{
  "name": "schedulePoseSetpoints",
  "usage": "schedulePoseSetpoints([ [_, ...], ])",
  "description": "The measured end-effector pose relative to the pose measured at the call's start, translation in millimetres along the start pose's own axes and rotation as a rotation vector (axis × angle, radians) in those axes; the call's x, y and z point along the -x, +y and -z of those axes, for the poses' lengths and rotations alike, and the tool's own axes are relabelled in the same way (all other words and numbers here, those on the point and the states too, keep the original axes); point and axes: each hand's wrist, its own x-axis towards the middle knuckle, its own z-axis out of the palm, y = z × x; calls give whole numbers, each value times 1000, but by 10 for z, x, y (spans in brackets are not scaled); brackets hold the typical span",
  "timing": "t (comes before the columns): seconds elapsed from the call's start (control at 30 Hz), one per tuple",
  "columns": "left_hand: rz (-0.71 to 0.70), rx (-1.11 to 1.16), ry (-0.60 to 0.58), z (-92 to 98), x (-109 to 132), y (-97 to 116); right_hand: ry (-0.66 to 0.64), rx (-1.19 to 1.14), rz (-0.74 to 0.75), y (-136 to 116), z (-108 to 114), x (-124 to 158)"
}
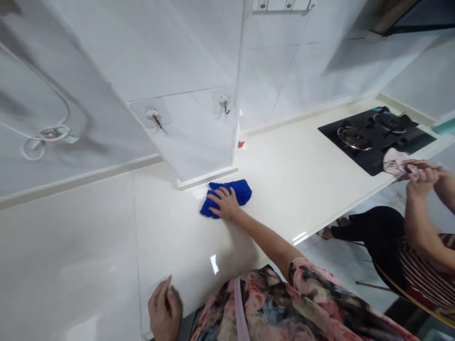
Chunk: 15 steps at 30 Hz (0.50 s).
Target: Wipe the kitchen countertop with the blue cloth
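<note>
A crumpled blue cloth (242, 190) lies on the white countertop (284, 189), close to the foot of a tiled pillar. My right hand (227, 204) rests on top of it, palm down, fingers spread and pressing it against the surface. At the counter's front edge, my left hand (165, 310) is held with its fingers loosely bent and a gap between thumb and forefinger; nothing shows in it.
The tiled pillar (199, 137) carries two hooks. Farther right, a black gas hob (373, 137) is set into the counter. Beside it another person's hands (424, 177) hold a pale patterned cloth (395, 163). A black chair (377, 232) stands below. Cables (53, 132) hang at left.
</note>
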Motion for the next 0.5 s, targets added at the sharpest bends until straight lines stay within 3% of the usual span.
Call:
schedulePoseSetpoints([
  [0.1,28,-89,30,-29,71,74,46,53,-153,604,246,-134],
  [0.23,97,-208,83,-57,32,194,100,168,-349,1437,460,5],
  [0.3,112,-213,87,-54,24,211,156,230,-502,1719,525,94],
  [0.4,112,-187,88,-45,51,176,229,301,-678,1766,561,145],
  [0.5,110,-163,77,-53,105,109,216,305,-705,1339,481,92],
])
